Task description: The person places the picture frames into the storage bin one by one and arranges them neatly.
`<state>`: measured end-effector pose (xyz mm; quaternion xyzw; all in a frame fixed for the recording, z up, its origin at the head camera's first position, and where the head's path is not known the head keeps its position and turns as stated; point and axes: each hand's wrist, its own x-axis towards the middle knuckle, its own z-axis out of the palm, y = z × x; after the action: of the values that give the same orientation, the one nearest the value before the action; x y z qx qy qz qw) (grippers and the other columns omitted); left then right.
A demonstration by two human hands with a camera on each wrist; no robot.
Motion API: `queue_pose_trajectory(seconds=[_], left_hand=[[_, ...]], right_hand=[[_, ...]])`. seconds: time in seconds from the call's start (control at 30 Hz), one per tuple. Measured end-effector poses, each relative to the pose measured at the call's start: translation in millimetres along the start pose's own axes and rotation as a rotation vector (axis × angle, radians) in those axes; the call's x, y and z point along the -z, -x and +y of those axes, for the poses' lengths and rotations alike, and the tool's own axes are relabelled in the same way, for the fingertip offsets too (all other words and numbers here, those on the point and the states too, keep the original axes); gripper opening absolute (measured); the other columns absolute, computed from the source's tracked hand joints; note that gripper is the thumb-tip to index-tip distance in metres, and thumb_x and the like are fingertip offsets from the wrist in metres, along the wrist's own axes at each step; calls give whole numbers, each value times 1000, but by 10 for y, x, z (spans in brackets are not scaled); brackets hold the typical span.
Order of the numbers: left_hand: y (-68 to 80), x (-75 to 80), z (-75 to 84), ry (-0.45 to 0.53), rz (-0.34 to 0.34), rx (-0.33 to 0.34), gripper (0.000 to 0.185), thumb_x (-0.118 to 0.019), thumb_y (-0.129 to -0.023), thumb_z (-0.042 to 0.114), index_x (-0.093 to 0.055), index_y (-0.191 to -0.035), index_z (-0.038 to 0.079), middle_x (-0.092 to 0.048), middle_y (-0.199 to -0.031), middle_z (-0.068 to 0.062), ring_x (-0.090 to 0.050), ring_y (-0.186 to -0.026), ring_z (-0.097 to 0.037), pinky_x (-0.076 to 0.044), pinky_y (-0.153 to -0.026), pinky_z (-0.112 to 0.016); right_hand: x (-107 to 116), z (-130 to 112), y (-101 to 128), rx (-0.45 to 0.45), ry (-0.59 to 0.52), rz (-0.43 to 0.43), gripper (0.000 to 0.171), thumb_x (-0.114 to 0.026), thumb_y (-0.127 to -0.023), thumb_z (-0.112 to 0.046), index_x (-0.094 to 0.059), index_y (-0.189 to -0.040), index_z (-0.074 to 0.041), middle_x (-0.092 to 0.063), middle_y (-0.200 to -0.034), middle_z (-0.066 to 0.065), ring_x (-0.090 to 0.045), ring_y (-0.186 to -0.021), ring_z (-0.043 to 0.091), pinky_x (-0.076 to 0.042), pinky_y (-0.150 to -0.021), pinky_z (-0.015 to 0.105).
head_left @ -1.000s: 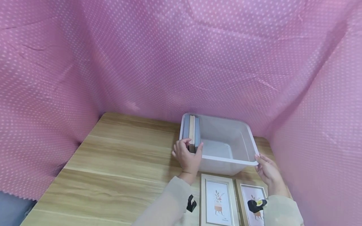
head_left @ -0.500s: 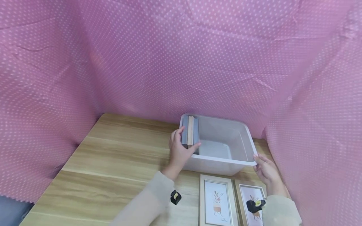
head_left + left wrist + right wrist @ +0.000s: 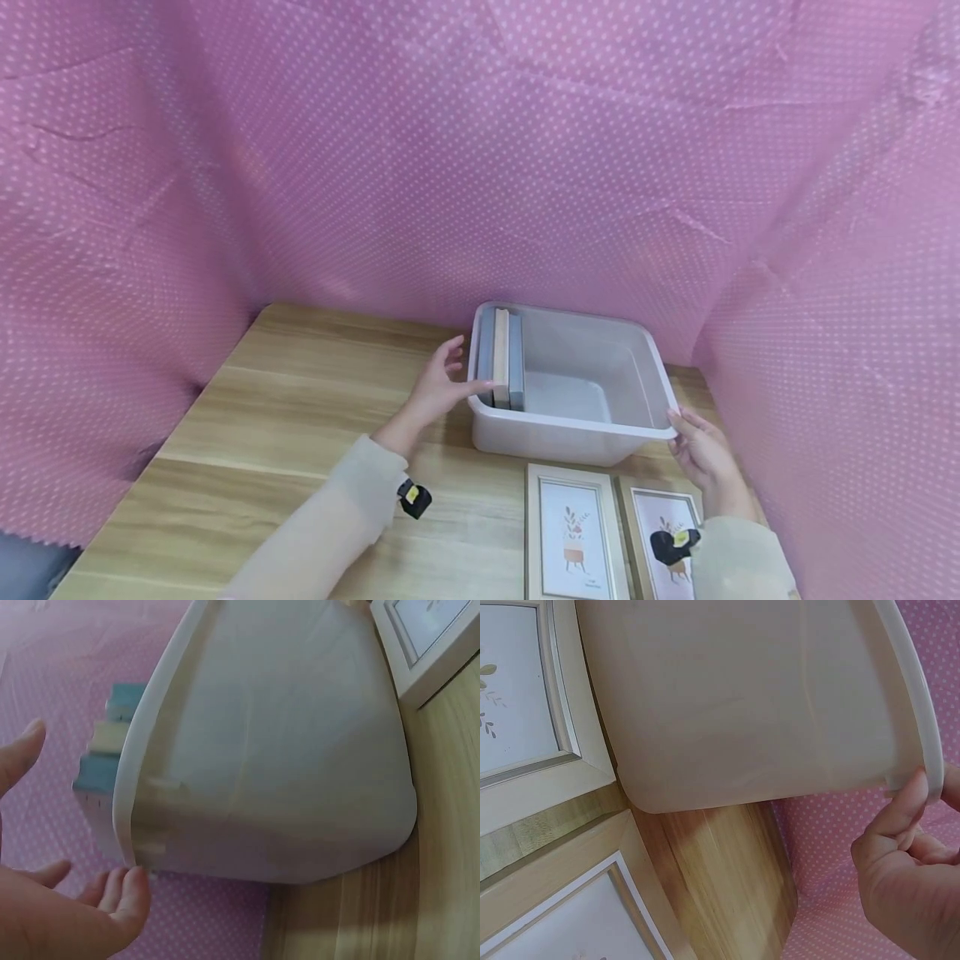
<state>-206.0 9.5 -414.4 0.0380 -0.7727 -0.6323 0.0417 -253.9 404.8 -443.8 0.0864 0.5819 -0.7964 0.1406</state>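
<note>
A translucent white bin (image 3: pixel 570 427) sits on the wooden table (image 3: pixel 315 400). Three slim frames (image 3: pixel 501 358) stand on edge against its left wall; in the left wrist view their blue and cream ends (image 3: pixel 112 742) show above the rim. My left hand (image 3: pixel 459 371) hovers just left of the bin with fingers (image 3: pixel 131 896) spread and relaxed, holding nothing, the thumb close to the rim. My right hand (image 3: pixel 678 429) pinches the bin's front right corner, its thumb (image 3: pixel 907 799) pressed on the rim.
Two framed plant prints lie flat in front of the bin, one (image 3: pixel 573 533) in the middle and one (image 3: pixel 663 533) beside my right wrist. Pink dotted cloth (image 3: pixel 480 167) walls the table on three sides. Bare wood stretches to the left.
My left hand has let go of the standing frames and drawn back to the left of the bin, fingers opening. The right hand has stayed at the bin's corner.
</note>
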Motion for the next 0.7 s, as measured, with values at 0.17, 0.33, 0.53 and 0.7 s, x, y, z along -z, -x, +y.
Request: queue_pose_trajectory(seconds=[0.17, 0.33, 0.53, 0.7], left_hand=[[-32, 114, -93, 126, -79, 146, 87, -78, -76, 7, -28, -147, 3, -33, -145, -24, -39, -127, -40, -43, -98, -47], [-57, 172, -170, 263, -175, 234, 76, -68, -81, -4, -28, -145, -3, -34, -143, -30, -49, -118, -41, -49, -92, -48], [-82, 211, -198, 355, -234, 302, 70, -62, -84, -8, -30, -146, -1, -38, -139, -29, -61, -99, -31, -46, -94, -51], [-115, 206, -189, 374, -239, 332, 70, -60, -85, -9, -30, -146, 2, -43, -133, -26, -63, -89, -24, -50, -90, -46]], right_hand=[[-18, -3, 6, -1, -8, 9, 12, -55, -96, -8, -64, -95, -16, -60, -85, -5, -52, -64, 2, -46, -55, 12], [-19, 6, -10, -5, -5, 10, 10, -55, -96, -9, -62, -96, -16, -60, -85, -5, -52, -65, 2, -46, -55, 12], [-47, 9, 3, 4, 0, -4, 11, -54, -97, -9, -63, -96, -16, -62, -85, -4, -53, -65, 1, -46, -55, 11], [-53, 14, -2, 2, 3, -3, 11, -52, -97, -9, -62, -97, -16, -62, -84, -4, -53, -64, 1, -46, -55, 11]])
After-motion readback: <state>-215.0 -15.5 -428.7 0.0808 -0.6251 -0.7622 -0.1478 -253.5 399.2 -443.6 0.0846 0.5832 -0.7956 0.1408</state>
